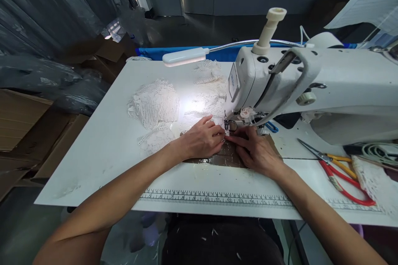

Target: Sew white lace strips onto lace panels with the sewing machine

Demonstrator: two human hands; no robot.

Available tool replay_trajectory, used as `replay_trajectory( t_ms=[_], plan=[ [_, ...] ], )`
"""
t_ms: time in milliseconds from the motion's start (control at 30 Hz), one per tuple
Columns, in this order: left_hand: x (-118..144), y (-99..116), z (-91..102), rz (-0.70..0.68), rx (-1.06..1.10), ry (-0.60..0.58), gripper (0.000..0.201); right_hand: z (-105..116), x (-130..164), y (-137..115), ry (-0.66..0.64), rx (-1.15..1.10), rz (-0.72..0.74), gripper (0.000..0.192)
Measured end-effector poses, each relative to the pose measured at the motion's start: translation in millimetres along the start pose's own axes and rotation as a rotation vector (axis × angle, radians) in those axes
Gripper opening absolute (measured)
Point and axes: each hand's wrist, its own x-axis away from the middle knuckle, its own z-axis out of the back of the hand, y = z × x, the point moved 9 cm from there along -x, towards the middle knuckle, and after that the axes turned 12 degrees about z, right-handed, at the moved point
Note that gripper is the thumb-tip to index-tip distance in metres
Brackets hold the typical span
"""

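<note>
A scrap of white lace [227, 133] sits beneath the needle end of a sewing machine [245, 78], its visible sliver seemingly pointing away from the person, its full long axis hidden by the fingers. Likely light, limp and easily snagged, it would best be held flat by its edges; the curled left hand [203, 137] and extended right hand [259, 151] meet there, any pinch impossible to confirm, above the bench [102, 161].

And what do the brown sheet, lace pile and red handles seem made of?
Brown sheet: maybe cardboard under clear tape, given its glossy, creased glints. Lace pile: matte white textile, openwork visible; fibre unclear. Red handles: probably smooth plastic, from their even, bright colour.
</note>
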Motion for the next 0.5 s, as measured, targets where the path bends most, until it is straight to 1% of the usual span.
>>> replay_trajectory(
  t_ms=[167,333,500],
  plan=[
    [0,-5,-0.3,0.017,0.012,-0.022,0.020,1,-5,-5,-0.010,0.038,-0.026,0.036],
    [-2,-11,-4.7,0.010,-0.013,-0.095,0.026,-2,-11,-7,-0.065,0.158,-0.060,0.037],
    [-3,-16,-7.9,0.022,-0.004,-0.133,0.028,-5,-11,-8,-0.079,0.176,-0.069,0.036]
  ],
)
